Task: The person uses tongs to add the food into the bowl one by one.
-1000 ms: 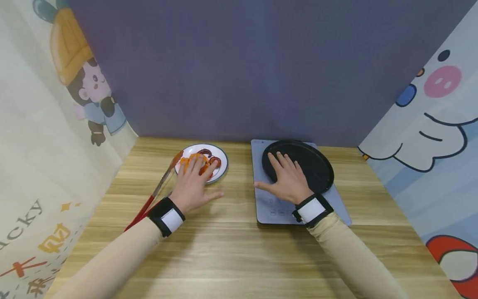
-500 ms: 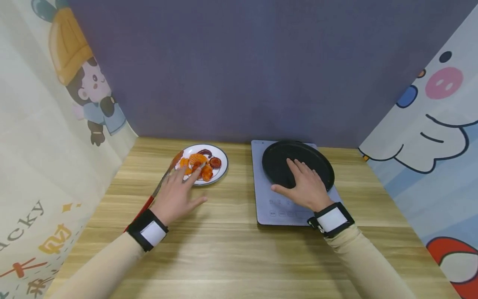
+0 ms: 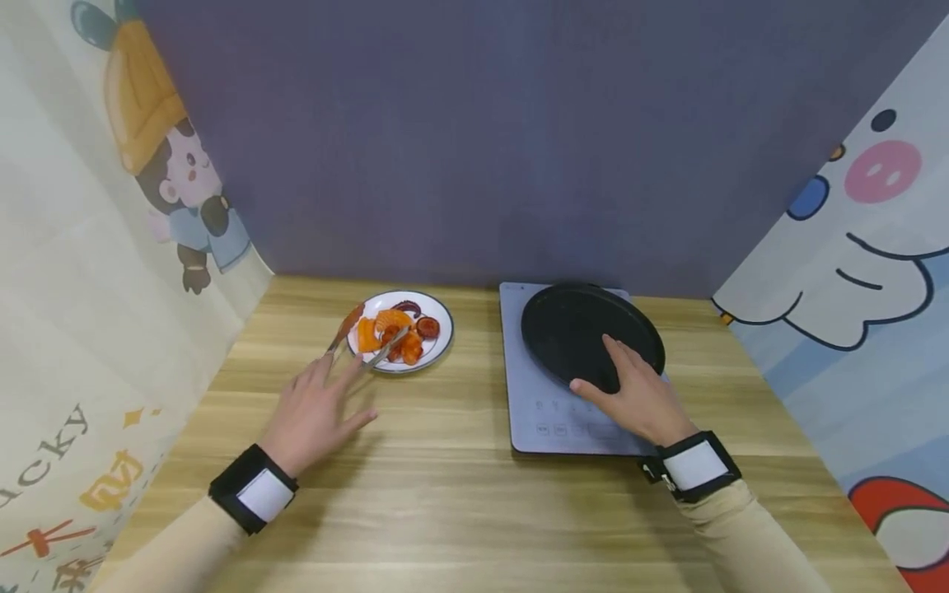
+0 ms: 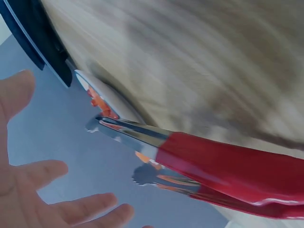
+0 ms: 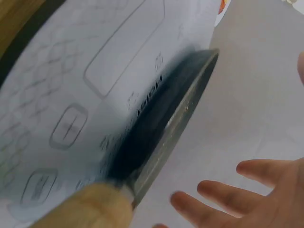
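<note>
My left hand (image 3: 315, 416), fingers spread, hovers over red-handled metal tongs (image 3: 389, 347). In the left wrist view the tongs' red handles (image 4: 228, 168) lie beside the spread fingers, not gripped. The tips of the tongs reach onto a white plate (image 3: 443, 333) with a dark blue rim. Orange slices (image 3: 393, 319), reddish pieces and a dark octopus tentacle (image 3: 408, 307) lie on it. My right hand (image 3: 641, 399) is over the near right edge of a black frying pan (image 3: 571, 329), fingers extended. The pan's wooden handle (image 5: 95, 209) shows in the right wrist view; the hand hides it from above.
Beneath the pan is a pale grey induction cooktop (image 3: 526, 412) with touch buttons along its near side. A wooden table (image 3: 460, 511) carries everything. A plain dark backdrop (image 3: 474, 148) stands behind, with cartoon-printed curtains (image 3: 89, 272) at the sides.
My left hand has drawn back from over the plate toward the tongs' handles, uncovering the food. The right hand has slid back and rightward from the pan's middle toward its near edge.
</note>
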A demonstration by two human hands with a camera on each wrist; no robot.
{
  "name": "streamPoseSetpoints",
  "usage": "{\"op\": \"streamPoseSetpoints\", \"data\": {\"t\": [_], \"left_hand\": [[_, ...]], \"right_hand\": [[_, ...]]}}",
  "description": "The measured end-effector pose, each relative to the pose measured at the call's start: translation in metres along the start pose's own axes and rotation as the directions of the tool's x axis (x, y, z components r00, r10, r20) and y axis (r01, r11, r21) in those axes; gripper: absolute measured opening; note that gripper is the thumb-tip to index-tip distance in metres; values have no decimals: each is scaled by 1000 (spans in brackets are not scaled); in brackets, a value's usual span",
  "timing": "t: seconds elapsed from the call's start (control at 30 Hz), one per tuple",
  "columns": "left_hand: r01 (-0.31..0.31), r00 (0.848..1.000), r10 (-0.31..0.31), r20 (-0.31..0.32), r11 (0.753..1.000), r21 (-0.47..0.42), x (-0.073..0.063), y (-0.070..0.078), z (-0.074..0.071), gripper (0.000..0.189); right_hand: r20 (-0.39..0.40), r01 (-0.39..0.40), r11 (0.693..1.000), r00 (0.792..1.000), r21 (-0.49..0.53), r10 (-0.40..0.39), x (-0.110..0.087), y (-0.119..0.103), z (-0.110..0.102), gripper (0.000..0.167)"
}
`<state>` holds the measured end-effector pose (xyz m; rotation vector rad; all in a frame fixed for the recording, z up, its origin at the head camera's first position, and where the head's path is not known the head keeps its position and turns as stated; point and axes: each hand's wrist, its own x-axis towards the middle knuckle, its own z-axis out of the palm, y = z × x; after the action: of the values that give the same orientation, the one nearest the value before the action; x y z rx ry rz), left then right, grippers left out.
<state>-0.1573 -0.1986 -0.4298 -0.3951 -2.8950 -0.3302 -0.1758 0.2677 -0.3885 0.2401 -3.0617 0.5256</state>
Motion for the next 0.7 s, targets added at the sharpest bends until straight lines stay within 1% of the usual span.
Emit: {"op": "streamPoseSetpoints", "data": {"t": [0.17,0.3,0.43,0.57,0.67,0.7], "left_hand": [[32,999,-32,16,999,11,-13,-7,1,86],[49,999,-49,13,999,16,-21,-13,-1,85],[70,997,-70,17,997,21,-25,-19,-5,87],[99,994,-99,34,995,12,-28,-25,-4,90],[117,993,-117,37,993,2,-29,-30,-3,92],[116,993,-115,28,993,-4,-30,-32,-2,92]], "right_hand": [[26,-51,999,998,20,50,-14,9,-6,105],[22,-66,998,998,11,66,-25,16,-7,103],[31,-91,996,995,-4,91,-35,22,-6,101],[58,-114,993,992,-14,115,-45,27,-6,100],[76,-129,992,989,6,128,-53,32,-8,98],[80,-138,990,987,12,137,-55,34,-9,98]]}}
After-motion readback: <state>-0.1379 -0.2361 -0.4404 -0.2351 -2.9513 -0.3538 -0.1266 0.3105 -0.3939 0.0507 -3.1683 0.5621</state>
